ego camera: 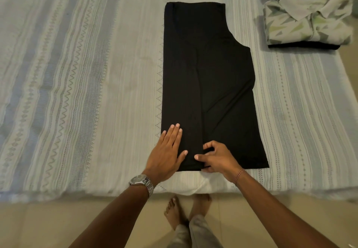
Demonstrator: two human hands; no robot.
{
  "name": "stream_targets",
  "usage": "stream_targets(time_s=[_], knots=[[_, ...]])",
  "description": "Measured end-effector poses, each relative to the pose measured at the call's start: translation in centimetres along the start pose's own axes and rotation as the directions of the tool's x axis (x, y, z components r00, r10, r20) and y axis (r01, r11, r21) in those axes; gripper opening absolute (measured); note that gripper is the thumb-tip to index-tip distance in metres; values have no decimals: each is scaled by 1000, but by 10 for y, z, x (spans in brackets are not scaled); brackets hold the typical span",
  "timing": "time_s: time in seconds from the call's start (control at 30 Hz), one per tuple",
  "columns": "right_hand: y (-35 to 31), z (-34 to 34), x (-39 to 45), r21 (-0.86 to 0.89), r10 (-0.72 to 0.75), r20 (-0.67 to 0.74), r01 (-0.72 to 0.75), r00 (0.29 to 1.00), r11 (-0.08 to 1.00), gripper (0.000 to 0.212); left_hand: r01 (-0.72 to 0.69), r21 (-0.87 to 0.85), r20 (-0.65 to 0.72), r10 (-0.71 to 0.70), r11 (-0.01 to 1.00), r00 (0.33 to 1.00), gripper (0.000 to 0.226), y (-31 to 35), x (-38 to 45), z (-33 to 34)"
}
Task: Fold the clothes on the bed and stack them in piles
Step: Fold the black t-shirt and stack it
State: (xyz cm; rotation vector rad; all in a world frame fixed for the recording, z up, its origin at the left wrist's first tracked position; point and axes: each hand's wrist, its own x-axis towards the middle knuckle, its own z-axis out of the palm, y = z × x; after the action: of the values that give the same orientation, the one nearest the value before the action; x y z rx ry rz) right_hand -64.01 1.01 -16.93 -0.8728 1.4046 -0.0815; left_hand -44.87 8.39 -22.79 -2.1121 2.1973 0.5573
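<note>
Pressing flat with straight fingers, the left hand (166, 153) rests on the long black folded garment's (207, 85) near edge; the right hand (217, 158) pinches its hem on the striped bed (77, 73); no writing readable.

Open bedspread (77, 73) left of black garment (209, 85); folded pile (308, 23) far right.

A black garment (207, 85) lies on the bed (77, 73); left hand (166, 151) presses flat, right hand (217, 158) pinches its near hem.
</note>
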Motion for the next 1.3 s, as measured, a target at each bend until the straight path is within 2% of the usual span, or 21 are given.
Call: stream_targets(time_s=[0.1, 0.17, 0.23, 0.3, 0.37, 0.47, 0.53, 0.6, 0.67, 0.7, 0.77, 0.83, 0.97, 1.03, 1.13, 1.3], knots=[[9, 3, -5, -53, -39, -122, 33, 992, 998, 36, 8, 18, 12, -8, 1000, 1000, 74, -5, -13, 2], [19, 5, -5, -243, -105, -215, 51, 971, 969, 34, 18, 31, 1, -18, 999, 1000, 75, -5, -20, 2], [27, 5, -6, -521, -208, -283, 32, 936, 853, 35, 29, 22, 15, -29, 999, 999, 75, -4, -25, 4], [32, 7, -10, -684, -303, -314, 6, 900, 729, 38, 46, 11, 15, -46, 999, 999, 76, -2, -32, 6], [36, 9, -13, -718, -350, -309, 24, 884, 695, 40, 57, 5, 15, -57, 998, 998, 77, -1, -36, 6], [44, 3, -18, -670, -410, -359, 74, 839, 738, 41, 50, 1, 0, -50, 999, 999, 77, 3, -37, 1], [47, -10, -21, -624, -481, -432, 132, 763, 770, 36, 34, -19, -32, -34, 999, 999, 75, 10, -31, -4], [47, -27, -23, -609, -560, -511, 184, 652, 771, 31, 0, -33, -63, -2, 999, 998, 71, 18, -20, -10], [48, -47, -21, -667, -611, -575, 122, 544, 735, 33, -59, -36, -83, 56, 998, 995, 67, 30, -4, -16], [48, -57, -19, -681, -604, -604, 58, 520, 730, 37, -92, -39, -81, 88, 995, 993, 66, 36, 5, -19], [48, -75, -18, -636, -515, -652, -32, 557, 771, 43, -149, -32, -70, 147, 988, 987, 62, 51, 24, -25], [49, -93, -18, -545, -375, -656, -67, 655, 836, 44, -188, -12, -58, 187, 982, 981, 60, 67, 44, -29], [54, -116, -16, -401, -230, -581, -29, 781, 915, 24, -253, 25, -52, 254, 967, 966, 53, 93, 93, -39], [57, -126, -14, -379, -184, -539, -41, 822, 925, 24, -296, 61, -43, 299, 953, 953, 52, 105, 123, -47], [65, -139, -11, -323, -117, -468, -46, 876, 945, 44, -363, 158, -17, 370, 918, 929, 61, 126, 174, -60], [75, -161, -9, -274, -108, -370, 3, 923, 962, 53, -455, 317, 89, 452, 832, 888, 62, 155, 239, -86]])
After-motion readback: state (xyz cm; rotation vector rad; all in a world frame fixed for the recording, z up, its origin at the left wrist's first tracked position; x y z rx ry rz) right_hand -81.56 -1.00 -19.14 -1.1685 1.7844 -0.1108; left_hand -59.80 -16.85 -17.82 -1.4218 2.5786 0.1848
